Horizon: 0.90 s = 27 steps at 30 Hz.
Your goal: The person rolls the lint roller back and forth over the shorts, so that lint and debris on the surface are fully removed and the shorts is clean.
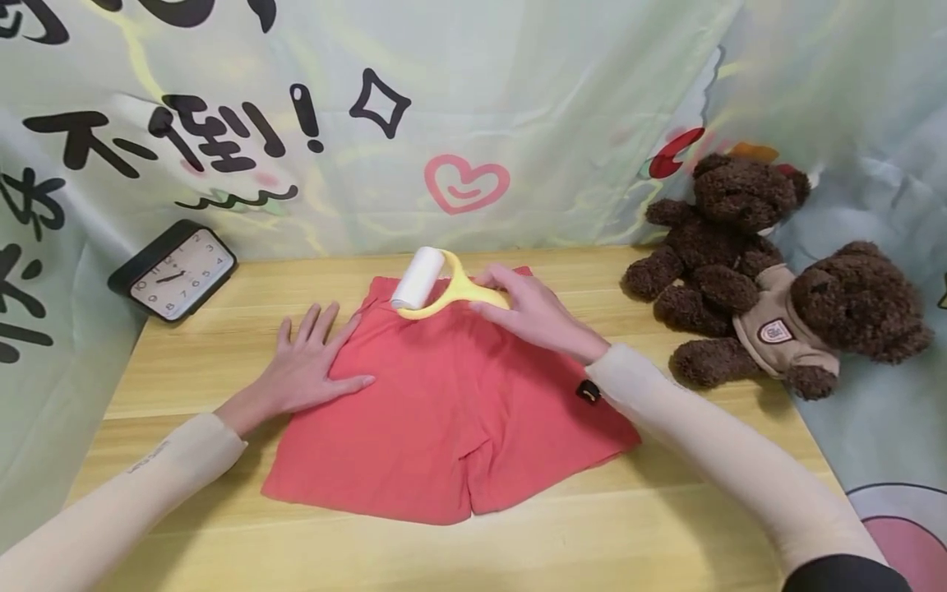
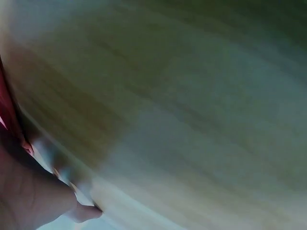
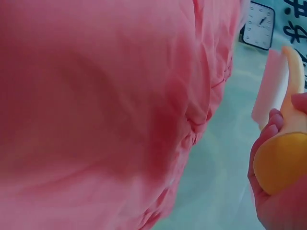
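Red shorts [image 1: 399, 411] lie spread on the wooden table, waistband toward the back. My right hand [image 1: 528, 308] grips the yellow handle of a lint roller [image 1: 420, 279] over the upper part of the shorts; its white roll points to the left. In the right wrist view the lint roller [image 3: 271, 88] shows at the right edge, the fingers of the right hand [image 3: 268, 143] wrapped about its handle. Fingers spread, my left hand [image 1: 307, 370] rests at the left edge of the shorts, its thumb on the cloth. The left wrist view shows part of that hand [image 2: 36, 196], dimly.
A black-framed clock [image 1: 177, 271] stands at the table's back left. Two brown teddy bears [image 1: 728, 238] sit and lie at the right side. Behind the wooden table [image 1: 555, 543] hangs a printed cloth [image 1: 562, 123]. A small black tag [image 1: 588, 391] is on the shorts near the right sleeve.
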Each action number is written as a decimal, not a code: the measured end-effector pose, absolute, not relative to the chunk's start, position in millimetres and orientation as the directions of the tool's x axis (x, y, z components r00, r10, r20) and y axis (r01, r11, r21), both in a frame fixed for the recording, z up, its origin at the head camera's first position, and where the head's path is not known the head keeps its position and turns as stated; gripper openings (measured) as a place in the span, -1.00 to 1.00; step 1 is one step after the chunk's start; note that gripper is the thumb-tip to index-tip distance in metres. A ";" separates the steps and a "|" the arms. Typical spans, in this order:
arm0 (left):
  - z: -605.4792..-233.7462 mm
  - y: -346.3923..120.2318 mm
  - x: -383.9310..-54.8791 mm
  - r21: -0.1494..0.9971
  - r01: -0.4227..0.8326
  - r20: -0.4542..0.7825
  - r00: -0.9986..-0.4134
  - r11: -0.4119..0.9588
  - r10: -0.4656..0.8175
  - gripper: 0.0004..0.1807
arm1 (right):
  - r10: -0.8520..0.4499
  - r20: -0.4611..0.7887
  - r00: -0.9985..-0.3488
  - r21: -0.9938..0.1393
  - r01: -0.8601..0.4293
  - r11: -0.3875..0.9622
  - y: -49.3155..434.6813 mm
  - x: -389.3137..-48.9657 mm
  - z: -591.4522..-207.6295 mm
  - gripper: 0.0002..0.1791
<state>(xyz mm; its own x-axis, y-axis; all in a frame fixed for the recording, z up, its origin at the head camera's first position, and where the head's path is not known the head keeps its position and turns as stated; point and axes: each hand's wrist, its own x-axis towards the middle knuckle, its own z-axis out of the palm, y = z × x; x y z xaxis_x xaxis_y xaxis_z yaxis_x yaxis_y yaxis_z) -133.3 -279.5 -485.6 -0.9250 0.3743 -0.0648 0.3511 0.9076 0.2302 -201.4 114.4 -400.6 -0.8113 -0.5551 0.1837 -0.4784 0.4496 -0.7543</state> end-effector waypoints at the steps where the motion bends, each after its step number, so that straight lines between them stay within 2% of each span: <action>1: -486.2 -279.8 -132.7 0.234 0.350 -0.061 -0.926 0.907 0.373 0.22 | -0.571 0.173 -0.802 -0.752 -0.482 0.450 108.2 -204.4 -401.3 -0.75; 16: -485.7 -284.6 -114.3 0.238 0.348 -0.048 -0.928 0.907 0.369 0.22 | -0.676 0.078 -0.732 -0.701 -0.523 0.485 47.8 -229.9 -421.0 -0.74; 27: -485.0 -287.1 -111.8 0.219 0.334 -0.069 -0.932 0.917 0.356 0.20 | -0.718 0.095 -0.689 -0.549 -0.638 0.540 35.0 -236.6 -429.1 -0.72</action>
<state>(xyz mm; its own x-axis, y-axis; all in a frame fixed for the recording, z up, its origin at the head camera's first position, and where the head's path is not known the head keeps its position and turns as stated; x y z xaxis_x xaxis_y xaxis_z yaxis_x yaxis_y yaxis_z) -111.8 -287.1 -485.0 -0.9318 0.3563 -0.0695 0.3342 0.9166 0.2194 -236.6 35.0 -429.1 -0.6894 -0.7181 0.0953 -0.6383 0.5400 -0.5486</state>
